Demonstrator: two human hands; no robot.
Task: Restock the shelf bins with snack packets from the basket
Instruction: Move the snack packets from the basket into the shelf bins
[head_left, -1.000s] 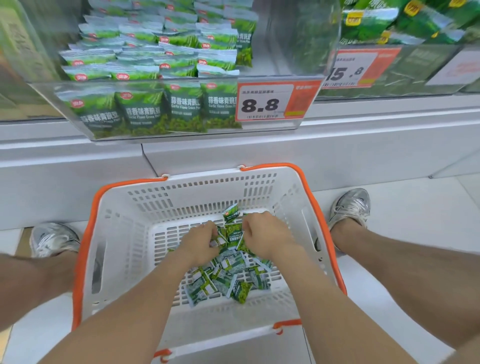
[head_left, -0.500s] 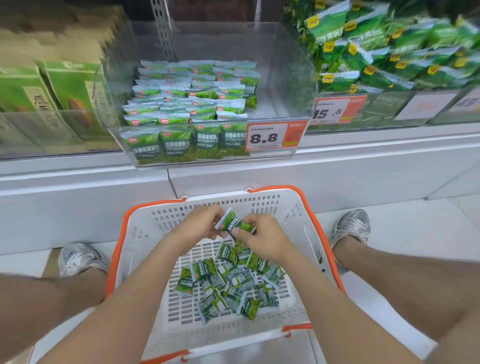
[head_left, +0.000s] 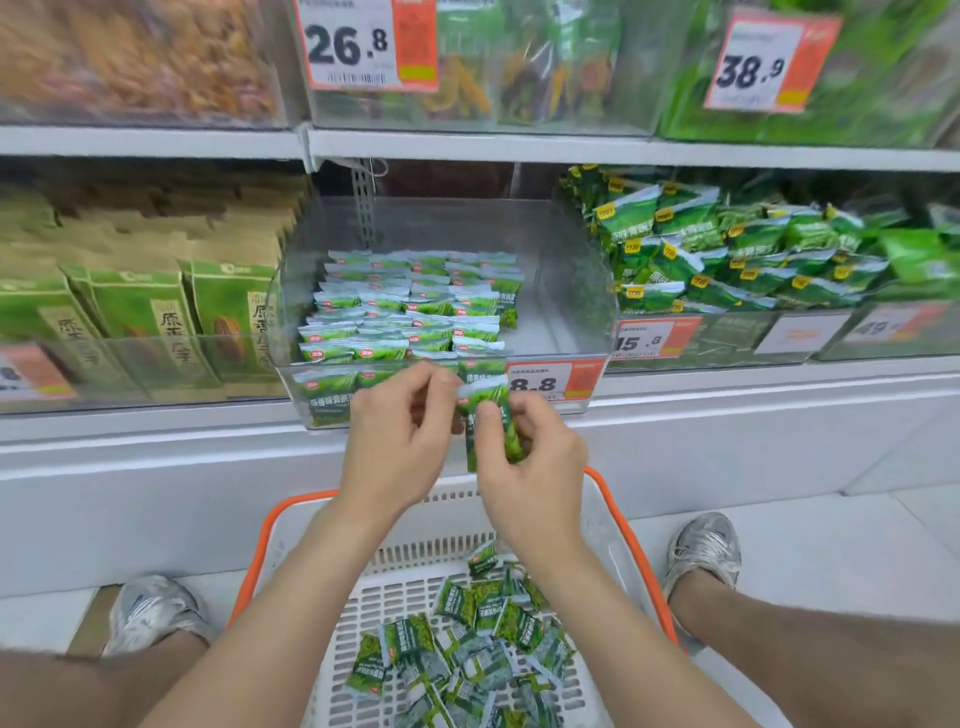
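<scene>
My right hand (head_left: 530, 457) grips a small stack of green snack packets (head_left: 491, 421), held upright in front of the clear shelf bin (head_left: 566, 291). My left hand (head_left: 400, 441) is raised beside them, its curled fingers touching the stack's top edge. The bin carries an 8.8 price tag (head_left: 550, 382) and holds neat rows of the same green packets (head_left: 410, 306) on its left side; its right side is bare. Below my arms, the white basket with an orange rim (head_left: 623, 525) holds several loose green packets (head_left: 467, 654).
Boxed green goods (head_left: 156, 317) fill the bin to the left, and loose green bags (head_left: 727, 249) fill the bin to the right. An upper shelf with 26.8 and 38.9 tags hangs above. My shoes (head_left: 706, 545) flank the basket on the white floor.
Both hands have lifted out of the basket with packets and risen to the front of the 8.8 bin. My view has tilted up toward the shelves.
</scene>
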